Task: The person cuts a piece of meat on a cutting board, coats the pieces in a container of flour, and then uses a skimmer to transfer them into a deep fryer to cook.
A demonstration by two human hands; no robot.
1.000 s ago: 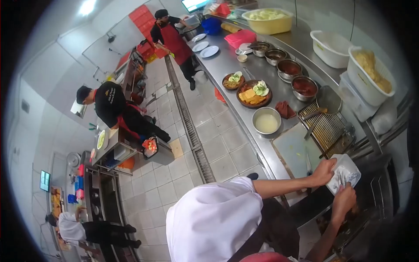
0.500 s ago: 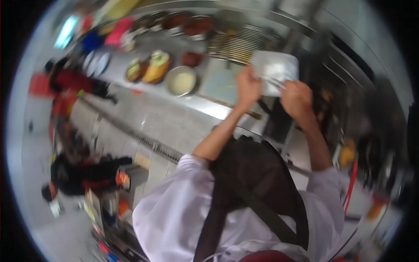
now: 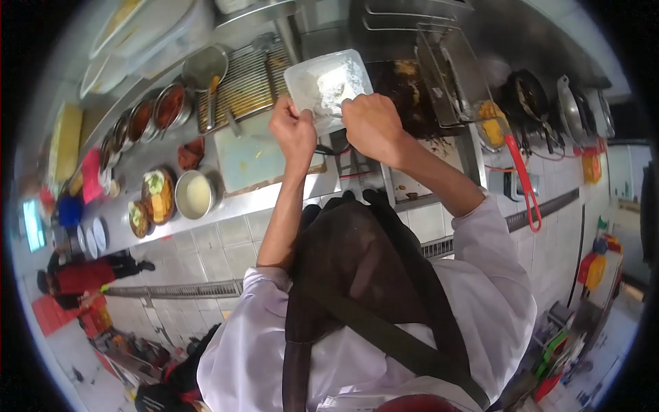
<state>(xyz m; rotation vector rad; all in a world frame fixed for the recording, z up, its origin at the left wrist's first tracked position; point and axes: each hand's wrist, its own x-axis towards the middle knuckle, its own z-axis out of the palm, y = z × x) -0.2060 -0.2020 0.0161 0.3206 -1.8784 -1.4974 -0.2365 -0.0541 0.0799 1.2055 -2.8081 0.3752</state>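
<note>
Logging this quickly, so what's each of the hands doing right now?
Left hand: closed on the edge of a white plastic container.
Right hand: closed on a thin metal utensil, mostly hidden, type unclear.

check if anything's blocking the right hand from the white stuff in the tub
Nothing visible does: the right hand is at the near side of the open tub, with the white stuff uncovered beyond it. The left hand holds the edge to one side.
</note>
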